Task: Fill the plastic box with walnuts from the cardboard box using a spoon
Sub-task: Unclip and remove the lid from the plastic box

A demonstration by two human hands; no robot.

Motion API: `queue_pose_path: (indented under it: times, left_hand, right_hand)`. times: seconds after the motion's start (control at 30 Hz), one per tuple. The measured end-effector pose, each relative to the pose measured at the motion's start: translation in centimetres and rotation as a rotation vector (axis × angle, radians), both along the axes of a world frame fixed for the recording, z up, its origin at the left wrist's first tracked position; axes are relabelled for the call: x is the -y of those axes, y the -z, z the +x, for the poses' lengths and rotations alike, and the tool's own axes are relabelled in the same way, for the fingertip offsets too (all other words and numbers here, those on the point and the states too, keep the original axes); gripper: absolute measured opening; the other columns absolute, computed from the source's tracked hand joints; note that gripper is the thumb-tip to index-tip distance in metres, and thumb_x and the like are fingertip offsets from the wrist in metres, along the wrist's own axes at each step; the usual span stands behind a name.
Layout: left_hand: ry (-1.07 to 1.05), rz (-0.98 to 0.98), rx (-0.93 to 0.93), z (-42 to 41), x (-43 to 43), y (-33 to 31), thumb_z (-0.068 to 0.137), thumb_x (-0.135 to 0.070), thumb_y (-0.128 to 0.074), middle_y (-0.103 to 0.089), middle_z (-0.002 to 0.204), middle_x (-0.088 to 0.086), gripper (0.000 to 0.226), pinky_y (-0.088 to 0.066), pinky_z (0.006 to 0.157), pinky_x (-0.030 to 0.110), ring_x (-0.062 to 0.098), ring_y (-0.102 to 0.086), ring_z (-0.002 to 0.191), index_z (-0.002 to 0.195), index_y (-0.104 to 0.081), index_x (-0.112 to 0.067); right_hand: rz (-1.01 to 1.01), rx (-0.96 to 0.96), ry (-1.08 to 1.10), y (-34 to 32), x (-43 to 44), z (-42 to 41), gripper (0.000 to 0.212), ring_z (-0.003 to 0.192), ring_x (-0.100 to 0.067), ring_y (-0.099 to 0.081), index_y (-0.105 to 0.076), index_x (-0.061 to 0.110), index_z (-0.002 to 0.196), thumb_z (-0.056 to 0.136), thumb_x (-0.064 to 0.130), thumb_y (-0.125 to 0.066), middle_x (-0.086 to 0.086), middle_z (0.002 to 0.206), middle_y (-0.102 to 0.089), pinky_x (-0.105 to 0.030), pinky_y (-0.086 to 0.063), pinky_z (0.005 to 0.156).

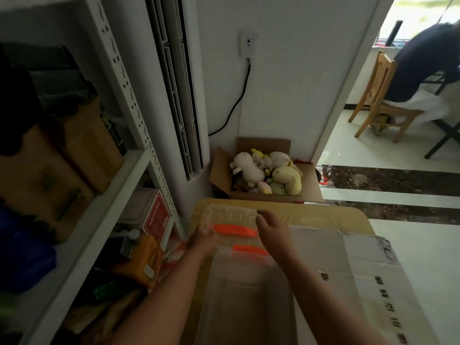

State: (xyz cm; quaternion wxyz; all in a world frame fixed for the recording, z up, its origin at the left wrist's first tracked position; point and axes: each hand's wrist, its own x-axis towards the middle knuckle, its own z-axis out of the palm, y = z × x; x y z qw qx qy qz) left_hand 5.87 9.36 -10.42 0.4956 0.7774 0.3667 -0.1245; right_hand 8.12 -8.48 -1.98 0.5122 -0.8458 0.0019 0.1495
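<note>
While both hands hold a clear lid [231, 215] over the far end of the plastic box [246, 300], the box itself sits on the wooden table [323, 215], near the person and between the forearms. The left hand [201, 241] grips the lid's left edge with curled fingers. The right hand [272, 230] has its fingers bent around the lid's right end. Motion blur hides whether the lid touches the box rim. One orange latch [235, 230] shows on the lid, and a second orange latch [250, 250] shows nearer, at the box's far rim. Just right of the plastic box lies the cardboard box [348, 260], pale, with black printed characters on its top. On the floor beyond the table stands a carton of plush toys [266, 173]. A metal shelf [119, 185] holding cartons fills the left side.
</note>
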Motion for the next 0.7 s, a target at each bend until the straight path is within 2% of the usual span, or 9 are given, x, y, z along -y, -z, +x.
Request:
queue_pose_path:
  times: [0.07, 0.13, 0.2, 0.27, 0.4, 0.47, 0.53, 0.63, 0.7]
  left_hand:
    - [0.028, 0.007, 0.012, -1.6, 1.2, -1.3, 0.098, -0.033, -0.043, -0.053, 0.132, 0.011, 0.044, -0.041, 0.084, 0.026, 0.024, -0.054, 0.107, 0.137, -0.044, -0.013]
    - [0.048, -0.014, 0.032, -3.0, 2.3, -2.7, 0.099, -0.033, -0.04, -0.055, 0.131, 0.012, 0.043, -0.039, 0.079, 0.024, 0.018, -0.052, 0.097, 0.136, -0.048, -0.012]
    - [0.051, 0.005, 0.044, -4.3, 3.1, -4.0, 0.099, -0.036, -0.038, -0.054, 0.132, 0.012, 0.044, -0.035, 0.078, 0.024, 0.02, -0.052, 0.099, 0.136, -0.047, -0.014]
    - [0.034, 0.029, 0.056, -5.6, 3.7, -5.1, 0.097, -0.04, -0.042, -0.056, 0.128, 0.013, 0.046, -0.04, 0.079, 0.029, 0.024, -0.055, 0.099, 0.133, -0.048, -0.014]
    - [0.019, 0.032, 0.082, -9.0, 4.7, -5.8, 0.092, -0.04, -0.052, -0.047, 0.138, 0.011, 0.058, -0.042, 0.092, 0.033, 0.029, -0.049, 0.12, 0.143, -0.034, -0.017]
    - [0.017, 0.061, 0.082, -10.8, 5.1, -5.8, 0.092, -0.036, -0.054, -0.05, 0.134, 0.011, 0.055, -0.045, 0.093, 0.035, 0.03, -0.053, 0.115, 0.141, -0.035, -0.02]
    - [0.048, 0.091, 0.06, -12.2, 5.4, -5.7, 0.093, -0.029, -0.052, -0.052, 0.132, 0.012, 0.053, -0.047, 0.092, 0.036, 0.031, -0.055, 0.112, 0.142, -0.033, -0.02]
    - [0.095, 0.14, 0.097, -14.0, 6.2, -5.4, 0.095, -0.02, -0.046, -0.051, 0.133, 0.012, 0.051, -0.047, 0.093, 0.038, 0.03, -0.053, 0.114, 0.144, -0.034, -0.017]
    - [0.086, 0.224, 0.119, -15.0, 6.4, -5.3, 0.096, -0.019, -0.044, -0.056, 0.126, 0.011, 0.045, -0.05, 0.086, 0.037, 0.028, -0.057, 0.106, 0.14, -0.038, -0.017]
  right_hand:
    - [-0.072, 0.09, 0.037, -0.8, 1.9, -3.6, 0.035, 0.116, -0.02, -0.052, -0.055, 0.014, 0.128, 0.095, 0.022, -0.049, -0.006, 0.125, -0.058, -0.026, -0.038, 0.088]
    - [-0.102, 0.104, 0.066, -1.3, 3.1, -6.8, 0.036, 0.114, -0.018, -0.05, -0.053, 0.012, 0.13, 0.095, 0.021, -0.049, -0.007, 0.127, -0.056, -0.024, -0.034, 0.087]
    - [-0.113, 0.1, 0.017, -1.2, 3.6, -9.2, 0.036, 0.111, -0.015, -0.049, -0.051, 0.011, 0.13, 0.095, 0.018, -0.049, -0.007, 0.126, -0.056, -0.024, -0.036, 0.09]
    - [-0.152, 0.11, -0.045, -1.3, 3.9, -10.8, 0.037, 0.117, -0.019, -0.05, -0.05, 0.01, 0.131, 0.094, 0.016, -0.05, -0.007, 0.126, -0.055, -0.026, -0.038, 0.094]
    - [-0.152, 0.091, -0.053, -1.6, 4.5, -12.9, 0.039, 0.117, -0.018, -0.049, -0.048, 0.008, 0.132, 0.093, 0.013, -0.05, -0.009, 0.13, -0.053, -0.019, -0.034, 0.087]
    - [-0.162, 0.061, -0.06, -1.4, 4.5, -13.7, 0.044, 0.125, -0.021, -0.045, -0.045, 0.006, 0.136, 0.093, 0.015, -0.05, -0.011, 0.137, -0.049, -0.025, -0.037, 0.098]
    - [-0.178, 0.044, -0.074, -0.9, 4.6, -14.6, 0.049, 0.133, -0.024, -0.039, -0.042, 0.005, 0.139, 0.092, 0.018, -0.051, -0.013, 0.143, -0.044, -0.037, -0.032, 0.11]
    - [-0.156, 0.029, -0.08, -0.5, 4.8, -15.6, 0.051, 0.135, -0.023, -0.036, -0.042, 0.009, 0.139, 0.091, 0.02, -0.054, -0.011, 0.145, -0.041, -0.039, -0.031, 0.112]
    - [-0.126, 0.022, -0.098, -0.4, 4.8, -16.1, 0.05, 0.134, -0.022, -0.037, -0.044, 0.012, 0.138, 0.09, 0.02, -0.055, -0.008, 0.146, -0.04, -0.038, -0.033, 0.111]
